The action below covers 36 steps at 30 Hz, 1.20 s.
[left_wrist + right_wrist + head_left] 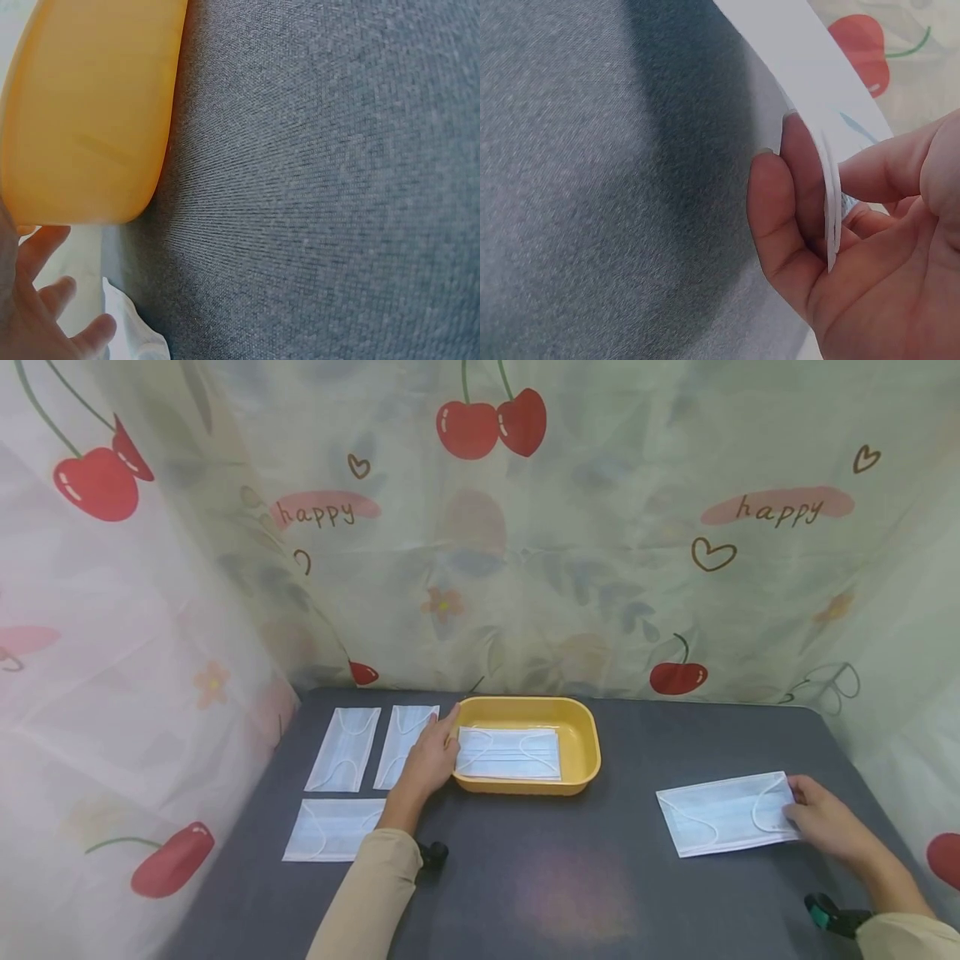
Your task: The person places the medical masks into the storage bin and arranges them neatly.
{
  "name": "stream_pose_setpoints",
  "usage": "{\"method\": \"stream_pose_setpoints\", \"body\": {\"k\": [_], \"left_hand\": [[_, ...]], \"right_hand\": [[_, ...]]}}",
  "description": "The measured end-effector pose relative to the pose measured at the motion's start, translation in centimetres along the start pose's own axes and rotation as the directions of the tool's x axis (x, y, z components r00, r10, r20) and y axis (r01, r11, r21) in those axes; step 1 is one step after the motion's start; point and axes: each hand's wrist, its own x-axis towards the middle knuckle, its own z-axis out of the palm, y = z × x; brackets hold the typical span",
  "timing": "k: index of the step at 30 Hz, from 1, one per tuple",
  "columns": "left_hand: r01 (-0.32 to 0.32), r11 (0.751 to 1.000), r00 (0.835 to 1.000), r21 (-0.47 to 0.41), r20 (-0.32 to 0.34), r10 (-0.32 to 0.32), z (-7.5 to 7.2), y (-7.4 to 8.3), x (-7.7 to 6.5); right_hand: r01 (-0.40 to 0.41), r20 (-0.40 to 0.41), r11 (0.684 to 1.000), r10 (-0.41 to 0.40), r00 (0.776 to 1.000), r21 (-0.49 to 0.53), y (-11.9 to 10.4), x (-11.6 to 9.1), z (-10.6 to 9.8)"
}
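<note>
In the head view my right hand (828,822) pinches the right end of a white-blue face mask (723,818) at the table's right side. Up close, the right wrist view shows the mask's layered edge (831,202) between thumb and fingers; whether it is more than one mask is unclear. My left hand (429,760) touches the left end of a yellow plastic basin (581,760), its index finger stretched along the rim. The left wrist view shows its other fingers spread loosely beside the basin's outer wall (90,135). A face mask (510,753) lies flat inside the basin, perhaps stacked.
Three more face masks lie left of the basin: one at the far left (342,750), one beside the left hand (397,739), one nearer (330,831), partly hidden by the left arm. The dark grey table (525,868) ends against a cherry-print curtain (570,568).
</note>
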Motion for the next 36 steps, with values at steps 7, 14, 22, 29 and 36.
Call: {"method": "stream_pose_setpoints", "body": {"k": [7,14,22,29,36], "left_hand": [[-0.012,1.0,1.0,-0.003,-0.011,0.012,0.0,0.0,0.0],[-0.006,1.0,1.0,-0.009,-0.01,0.006,0.0,0.1,-0.1],[0.005,1.0,1.0,-0.014,-0.002,-0.005,0.0,0.1,-0.2],[0.007,1.0,1.0,-0.011,0.002,-0.007,0.1,0.0,-0.1],[-0.013,1.0,1.0,-0.007,-0.011,0.013,0.1,-0.2,-0.1]], "right_hand": [[0.022,-0.019,0.999,-0.022,1.0,0.026,-0.4,0.2,-0.1],[0.037,-0.054,0.999,-0.036,0.998,0.03,-1.2,0.2,-0.2],[0.068,-0.077,0.997,-0.064,0.995,0.046,-2.4,-0.3,-0.4],[0.08,-0.074,0.994,-0.075,0.994,0.078,-3.0,-0.4,-0.2],[0.064,-0.061,0.989,-0.056,0.997,0.133,-3.8,-0.2,-0.2]]}}
